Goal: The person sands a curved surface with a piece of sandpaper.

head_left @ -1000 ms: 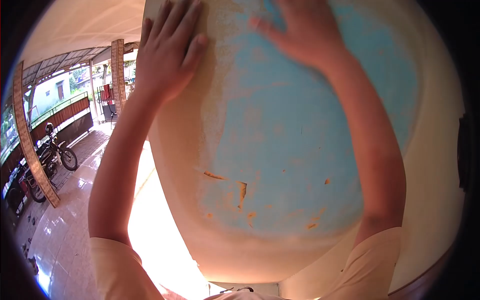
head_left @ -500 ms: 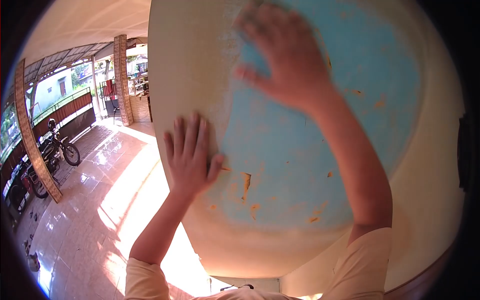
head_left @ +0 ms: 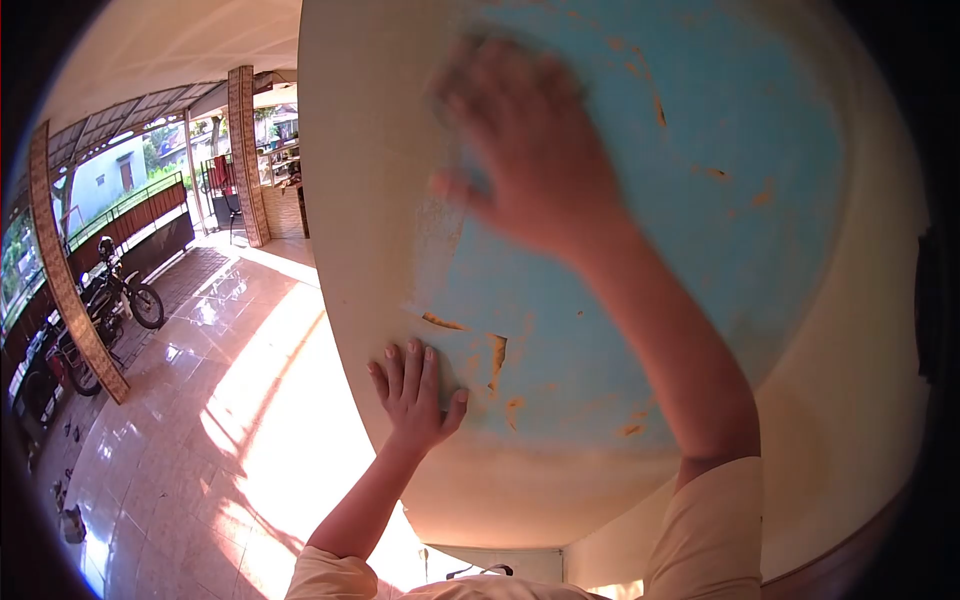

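My left hand rests flat on the wall, fingers spread, at the lower left border of the light blue painted patch. Just above it, a brown torn flake shows in the surface, with a larger brown chip to its right. My right hand presses on the wall higher up, over the left border between the blue and the beige paint. Motion smears its fingers. A dark shape at the fingertips seems to lie under them, but I cannot make out what it is.
To the left, a glossy tiled floor catches bright sunlight. A motorcycle stands by a tiled post, with a low gate behind. Several brown scuffs mark the blue patch.
My right hand has moved left and down over the wall, towards the beige edge. My left hand has shifted down and to the right, uncovering the brown flake.
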`<state>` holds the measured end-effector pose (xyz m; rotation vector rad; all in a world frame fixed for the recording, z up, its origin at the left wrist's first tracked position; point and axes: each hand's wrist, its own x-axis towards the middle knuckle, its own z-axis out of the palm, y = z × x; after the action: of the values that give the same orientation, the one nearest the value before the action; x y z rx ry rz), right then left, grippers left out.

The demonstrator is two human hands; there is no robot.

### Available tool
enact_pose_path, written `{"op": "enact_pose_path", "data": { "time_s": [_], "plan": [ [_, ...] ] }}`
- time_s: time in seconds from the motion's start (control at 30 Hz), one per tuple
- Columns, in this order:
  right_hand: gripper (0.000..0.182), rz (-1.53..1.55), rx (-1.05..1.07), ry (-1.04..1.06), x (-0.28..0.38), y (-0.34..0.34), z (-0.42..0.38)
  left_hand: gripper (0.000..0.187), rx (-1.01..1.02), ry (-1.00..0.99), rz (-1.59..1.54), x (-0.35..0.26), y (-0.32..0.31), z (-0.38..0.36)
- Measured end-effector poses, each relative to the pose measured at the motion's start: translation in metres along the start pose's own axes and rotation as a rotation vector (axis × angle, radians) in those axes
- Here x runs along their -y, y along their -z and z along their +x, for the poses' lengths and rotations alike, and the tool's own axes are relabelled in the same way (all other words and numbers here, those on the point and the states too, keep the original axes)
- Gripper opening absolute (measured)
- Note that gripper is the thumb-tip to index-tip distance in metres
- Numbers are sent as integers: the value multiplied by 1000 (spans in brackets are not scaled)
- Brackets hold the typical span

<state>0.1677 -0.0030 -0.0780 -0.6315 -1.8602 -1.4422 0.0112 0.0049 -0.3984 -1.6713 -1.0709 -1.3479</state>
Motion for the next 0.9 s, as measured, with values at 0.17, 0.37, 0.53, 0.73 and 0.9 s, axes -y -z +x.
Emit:
{"op": "enact_pose_path", "data": {
  "time_s": [0.17,0.37,0.53,0.73,0.9],
  "plan": [
    [70,288,346,263,77,-8,-84,69,-9,16,-40,-4,-9,-39],
    [56,94,58,148,-7,7,-21,60,-29,56,-51,-3,-9,-53],
    [61,35,-114,-55,-5,6,-2,67,17,48,-53,-6,-4,-49],
    [64,253,283,388,62,-10,-78,58,-20,67,-71,-4,-11,-65],
    [66,91,78,142,-22,15,-4,61,-6,58,-56,-7,-9,-67]
  ]
}}
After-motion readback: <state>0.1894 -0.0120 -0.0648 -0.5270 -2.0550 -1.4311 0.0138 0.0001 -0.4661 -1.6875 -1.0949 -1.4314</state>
